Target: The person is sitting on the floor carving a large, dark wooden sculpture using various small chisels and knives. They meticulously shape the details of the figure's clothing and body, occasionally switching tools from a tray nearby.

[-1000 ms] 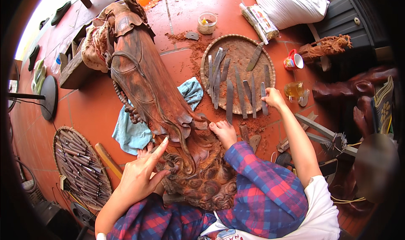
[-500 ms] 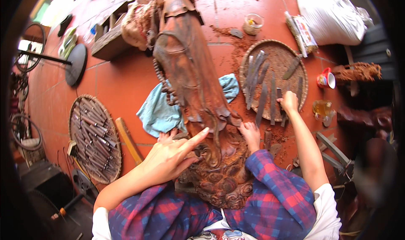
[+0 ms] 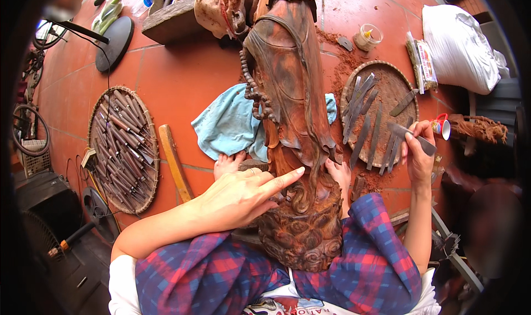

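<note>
A dark brown carved wooden statue (image 3: pixel 285 88) leans away from me, its curled base (image 3: pixel 301 235) between my knees. My left hand (image 3: pixel 243 196) rests against the lower robe, index finger stretched out and the others loosely bent, holding nothing. At the right, my right hand (image 3: pixel 419 157) grips a flat grey metal blade (image 3: pixel 400 131) raised over the near right edge of a round woven tray (image 3: pixel 395 85). Several similar blades (image 3: pixel 376 135) lie in that tray.
Left of me a second woven tray (image 3: pixel 156 165) holds many wooden-handled chisels (image 3: pixel 124 149), beside a wooden mallet-like stick (image 3: pixel 175 163). A blue cloth (image 3: pixel 224 121) lies under the statue. Farther right are a jar (image 3: pixel 368 37), a white sack (image 3: pixel 459 46) and a red-white mug (image 3: pixel 441 127).
My right hand has lifted a flat metal blade out of the right tray and drawn it up and back toward me. The left hand stays on the statue; the whole view has shifted.
</note>
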The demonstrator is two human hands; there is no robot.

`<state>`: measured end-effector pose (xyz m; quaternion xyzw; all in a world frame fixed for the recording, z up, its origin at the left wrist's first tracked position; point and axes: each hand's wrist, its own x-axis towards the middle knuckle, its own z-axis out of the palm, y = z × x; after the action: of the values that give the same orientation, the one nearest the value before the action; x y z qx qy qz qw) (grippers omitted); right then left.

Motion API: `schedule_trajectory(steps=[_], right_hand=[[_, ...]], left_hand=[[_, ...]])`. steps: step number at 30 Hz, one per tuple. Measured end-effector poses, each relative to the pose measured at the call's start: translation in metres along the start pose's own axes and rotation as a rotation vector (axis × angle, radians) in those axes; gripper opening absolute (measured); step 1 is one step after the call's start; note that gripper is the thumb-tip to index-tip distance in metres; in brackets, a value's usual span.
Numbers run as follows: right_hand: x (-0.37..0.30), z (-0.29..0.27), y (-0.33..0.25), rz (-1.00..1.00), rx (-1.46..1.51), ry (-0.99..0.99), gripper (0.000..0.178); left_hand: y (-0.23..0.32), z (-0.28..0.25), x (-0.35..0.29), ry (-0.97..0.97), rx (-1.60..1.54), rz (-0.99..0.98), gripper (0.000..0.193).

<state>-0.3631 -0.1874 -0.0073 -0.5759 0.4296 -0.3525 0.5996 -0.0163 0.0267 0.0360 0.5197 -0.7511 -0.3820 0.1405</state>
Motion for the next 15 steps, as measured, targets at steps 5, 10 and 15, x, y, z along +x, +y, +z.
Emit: schedule_trajectory(steps=[5, 10, 15], right_hand=[[-0.036, 0.083, -0.062, 0.121, 0.168, -0.321, 0.023], [-0.041, 0.119, -0.062, -0.194, -0.273, -0.517, 0.014], [-0.042, 0.133, -0.053, -0.494, -0.513, -0.518, 0.015]], left_hand=[[0.005, 0.001, 0.009, -0.041, 0.003, 0.016, 0.081], [0.006, 0.002, 0.011, -0.003, 0.033, 0.037, 0.086], [0.005, 0.006, 0.012, -0.034, 0.048, 0.002, 0.083]])
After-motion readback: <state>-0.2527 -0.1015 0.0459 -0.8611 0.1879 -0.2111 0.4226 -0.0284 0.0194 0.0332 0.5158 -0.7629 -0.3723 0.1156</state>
